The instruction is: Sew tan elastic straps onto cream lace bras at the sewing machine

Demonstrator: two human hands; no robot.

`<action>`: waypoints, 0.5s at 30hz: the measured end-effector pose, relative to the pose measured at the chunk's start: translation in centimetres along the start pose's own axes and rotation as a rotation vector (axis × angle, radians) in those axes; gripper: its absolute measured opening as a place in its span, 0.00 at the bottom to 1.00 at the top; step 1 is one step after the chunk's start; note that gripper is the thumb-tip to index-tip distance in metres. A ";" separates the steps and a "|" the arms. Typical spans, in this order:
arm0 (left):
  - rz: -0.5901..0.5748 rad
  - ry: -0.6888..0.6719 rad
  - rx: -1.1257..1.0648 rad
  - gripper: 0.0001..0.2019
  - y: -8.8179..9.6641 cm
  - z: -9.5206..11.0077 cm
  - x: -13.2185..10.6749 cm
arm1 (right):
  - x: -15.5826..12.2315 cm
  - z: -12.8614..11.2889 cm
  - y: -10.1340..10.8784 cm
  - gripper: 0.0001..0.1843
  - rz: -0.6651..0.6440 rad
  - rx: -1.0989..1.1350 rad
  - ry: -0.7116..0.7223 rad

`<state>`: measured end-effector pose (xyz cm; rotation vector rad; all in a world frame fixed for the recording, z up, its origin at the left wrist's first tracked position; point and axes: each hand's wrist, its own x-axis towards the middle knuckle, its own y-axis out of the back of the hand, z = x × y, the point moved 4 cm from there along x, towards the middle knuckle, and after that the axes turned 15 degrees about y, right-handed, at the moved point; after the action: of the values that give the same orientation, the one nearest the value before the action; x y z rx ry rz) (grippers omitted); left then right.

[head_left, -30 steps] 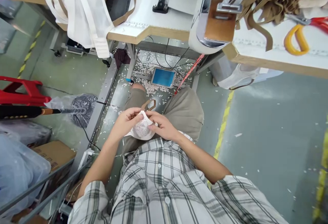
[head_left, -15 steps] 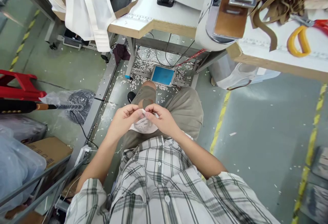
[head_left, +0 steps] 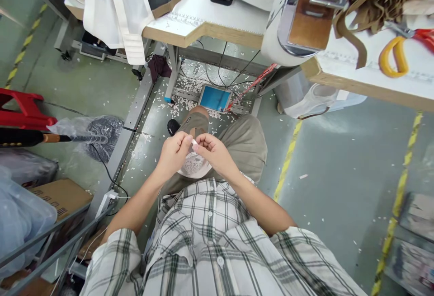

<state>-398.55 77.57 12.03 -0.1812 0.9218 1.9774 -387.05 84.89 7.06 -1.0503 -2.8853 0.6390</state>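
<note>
While both hands meet above the lap, the left hand (head_left: 175, 152) is closed with thumb and forefinger pinching one side of a white, cup-shaped piece of lace fabric (head_left: 193, 166), and the right hand (head_left: 214, 152) pinches the same upper edge just beside it, its other fingers curled. The lace cup hangs below the fingers, over the lap, and a flat brown fabric band (head_left: 193, 131) shows just beyond the fingertips; whether it is joined to the edge is hidden. Working well here probably means a light, even pinch close to the edge, with the thumbs near each other so that the short stretch between them lies flat and easy to inspect. Pulling hard could distort the openwork, so the cup is best left slack against the olive-grey cloth trousers (head_left: 247, 144). Raising the piece a little might give a clearer view, clear of the green-and-white plaid shirt (head_left: 210, 223). Farther out, the white tabletop with a pale wooden edge (head_left: 230, 32) carries yellow-and-red-handled metal scissors (head_left: 393, 56) and a heap of brown fabric strips (head_left: 376, 9), all well apart from the hands
</note>
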 end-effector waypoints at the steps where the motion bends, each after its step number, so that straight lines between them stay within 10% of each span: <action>1: -0.007 -0.002 0.007 0.17 -0.1 0.0 0.0 | 0.0 0.1 0.0 0.19 0.007 -0.007 -0.001; 8: 0.003 -0.040 0.005 0.20 -0.1 -1.2 -0.1 | -0.5 0.1 -0.4 0.18 0.076 -0.004 0.003; 15: 0.247 0.290 -0.388 0.23 3.2 -8.4 -2.7 | -1.2 -2.3 -2.2 0.20 0.272 0.242 0.024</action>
<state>-401.42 69.18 9.05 -0.6125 0.7559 2.3917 -387.14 83.53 10.16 -1.4093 -2.5793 0.9502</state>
